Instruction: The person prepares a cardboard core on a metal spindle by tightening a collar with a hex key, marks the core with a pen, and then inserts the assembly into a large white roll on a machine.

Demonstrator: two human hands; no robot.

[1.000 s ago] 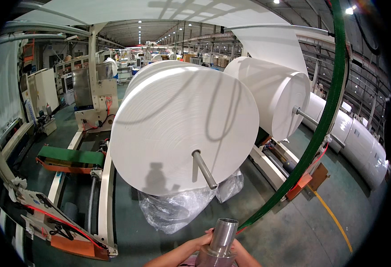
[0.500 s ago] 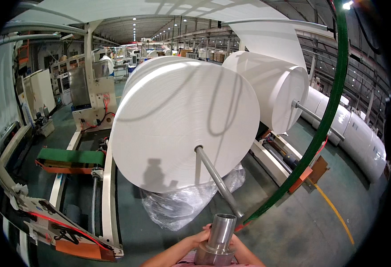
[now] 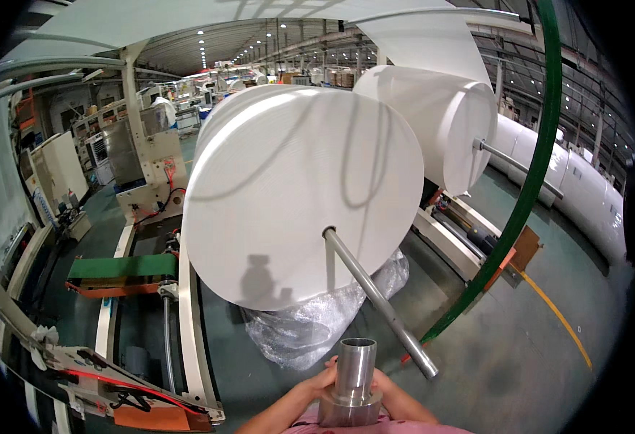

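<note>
Against my front I hold a stepped steel sleeve [image 3: 356,370], a narrow hollow tube above a wider collar, standing upright. My left hand [image 3: 323,379] grips it from the left and partly behind; some fingertips show beside the tube. From the right side my right hand [image 3: 382,386] holds it too, its fingers mostly hidden behind the metal. Ahead stands a huge white roll [image 3: 296,195] of thin sheet material. A long grey shaft [image 3: 382,300] sticks out of its core toward me, its free end right of the sleeve and apart from it.
Crumpled clear plastic wrap [image 3: 299,336] lies under the roll. A second white roll [image 3: 469,137] on its own shaft stands behind right. A green curved bar [image 3: 527,199] crosses the right side. Machine rails [image 3: 191,333] and a green belt [image 3: 122,266] are at left.
My view has shifted slightly, and the shaft's free end now appears nearer and farther right. Both hands keep their hold on the steel sleeve.
</note>
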